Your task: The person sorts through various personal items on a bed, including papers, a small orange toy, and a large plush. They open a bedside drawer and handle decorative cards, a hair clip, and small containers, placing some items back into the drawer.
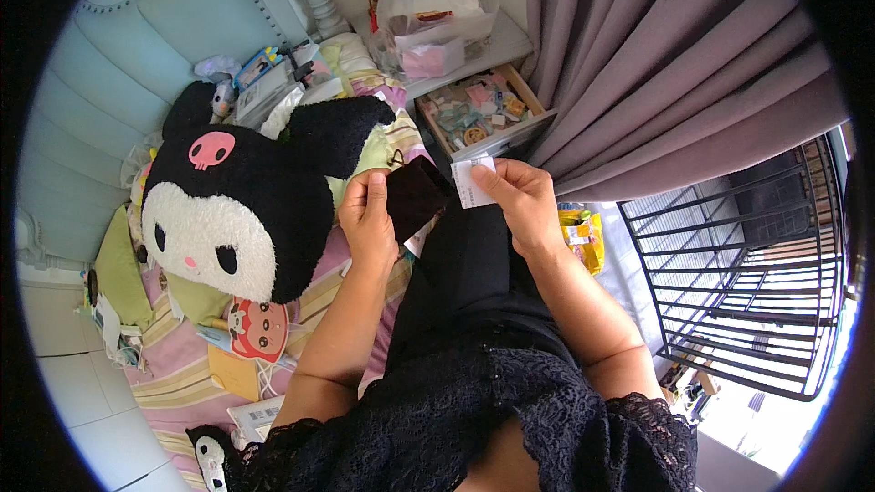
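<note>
My left hand (369, 216) is closed on a dark, nearly black pouch (417, 202), with the thumb on its near face. A small cord loop shows at the pouch's upper corner. To its right, my right hand (526, 207) pinches a small folded white paper slip (467, 184) between thumb and fingers. Faint print covers the slip, which is held close to the pouch's right edge but apart from it. Both hands are above my lap, over my black trousers (460, 278). Whether anything is inside the pouch cannot be seen.
A large black-and-white plush cushion (310, 191) lies on the striped bed at left. Ahead, an open drawer (510, 135) holds many small items, below a clear plastic bag (478, 18). A yellow packet (588, 251), a grey curtain (629, 82) and a black wire cage (720, 260) are at right.
</note>
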A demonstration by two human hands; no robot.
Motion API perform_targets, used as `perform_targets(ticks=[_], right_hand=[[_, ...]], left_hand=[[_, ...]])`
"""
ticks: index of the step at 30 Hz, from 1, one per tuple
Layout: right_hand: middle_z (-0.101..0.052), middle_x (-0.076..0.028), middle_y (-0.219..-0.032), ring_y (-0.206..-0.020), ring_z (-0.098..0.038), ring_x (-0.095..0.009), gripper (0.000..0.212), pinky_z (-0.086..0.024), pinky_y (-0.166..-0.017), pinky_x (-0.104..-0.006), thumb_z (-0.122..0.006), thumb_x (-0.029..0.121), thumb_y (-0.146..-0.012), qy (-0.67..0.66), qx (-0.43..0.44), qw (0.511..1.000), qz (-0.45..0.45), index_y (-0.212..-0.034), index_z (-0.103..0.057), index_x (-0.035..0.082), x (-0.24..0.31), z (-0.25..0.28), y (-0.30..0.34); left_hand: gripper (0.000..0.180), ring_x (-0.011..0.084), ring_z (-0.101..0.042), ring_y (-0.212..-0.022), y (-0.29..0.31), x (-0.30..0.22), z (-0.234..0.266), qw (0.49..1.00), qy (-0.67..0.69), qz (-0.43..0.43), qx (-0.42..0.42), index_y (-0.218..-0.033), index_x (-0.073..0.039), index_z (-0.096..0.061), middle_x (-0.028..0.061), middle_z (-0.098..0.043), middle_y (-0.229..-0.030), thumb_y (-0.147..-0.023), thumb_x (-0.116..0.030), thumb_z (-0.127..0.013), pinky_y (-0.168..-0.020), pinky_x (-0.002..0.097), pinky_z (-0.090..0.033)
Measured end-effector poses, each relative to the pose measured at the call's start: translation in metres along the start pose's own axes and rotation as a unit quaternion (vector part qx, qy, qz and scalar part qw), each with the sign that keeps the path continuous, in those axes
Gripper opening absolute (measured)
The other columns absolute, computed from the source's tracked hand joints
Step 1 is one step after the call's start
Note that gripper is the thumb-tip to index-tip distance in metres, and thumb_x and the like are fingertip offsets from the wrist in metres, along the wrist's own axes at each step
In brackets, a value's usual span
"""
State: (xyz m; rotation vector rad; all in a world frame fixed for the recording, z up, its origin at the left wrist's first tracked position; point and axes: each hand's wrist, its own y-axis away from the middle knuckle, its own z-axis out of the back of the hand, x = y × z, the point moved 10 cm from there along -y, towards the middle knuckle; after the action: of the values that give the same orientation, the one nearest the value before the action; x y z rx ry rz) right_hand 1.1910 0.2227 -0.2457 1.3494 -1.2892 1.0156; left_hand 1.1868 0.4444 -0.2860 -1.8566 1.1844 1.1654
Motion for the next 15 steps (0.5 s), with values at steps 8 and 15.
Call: perform_targets(ticks=[8, 15], right_hand=[[-0.054, 0.001, -0.066, -0.058, -0.05, -0.006, 0.016, -0.04, -0.05, -0.0187, -0.067, 0.015, -0.082, 0.004, -0.005, 1.0, 0.006, -0.082, -0.065, -0.001, 0.009, 0.001, 0.004], [-0.058, -0.006, -0.08, -0.065, -0.056, -0.012, 0.013, -0.046, -0.057, -0.0238, -0.069, -0.001, -0.073, 0.126, -0.003, 0.972, 0.2, -0.086, -0.067, 0.001, 0.048, -0.014, 0.02]], left_hand=[[0.028, 0.0053, -0.047, -0.072, 0.007, -0.005, -0.017, 0.997, 0.005, 0.034, 0.072, -0.08, -0.003, -0.059, -0.001, -0.056, -0.078, -0.091, -0.028, -0.056, -0.069, 0.0201, -0.037], [0.034, 0.0122, -0.053, -0.069, 0.003, 0.005, -0.019, 0.993, 0.082, 0.065, 0.062, -0.078, -0.004, -0.054, 0.0022, -0.055, -0.075, -0.09, -0.036, -0.055, -0.063, 0.0283, -0.045]])
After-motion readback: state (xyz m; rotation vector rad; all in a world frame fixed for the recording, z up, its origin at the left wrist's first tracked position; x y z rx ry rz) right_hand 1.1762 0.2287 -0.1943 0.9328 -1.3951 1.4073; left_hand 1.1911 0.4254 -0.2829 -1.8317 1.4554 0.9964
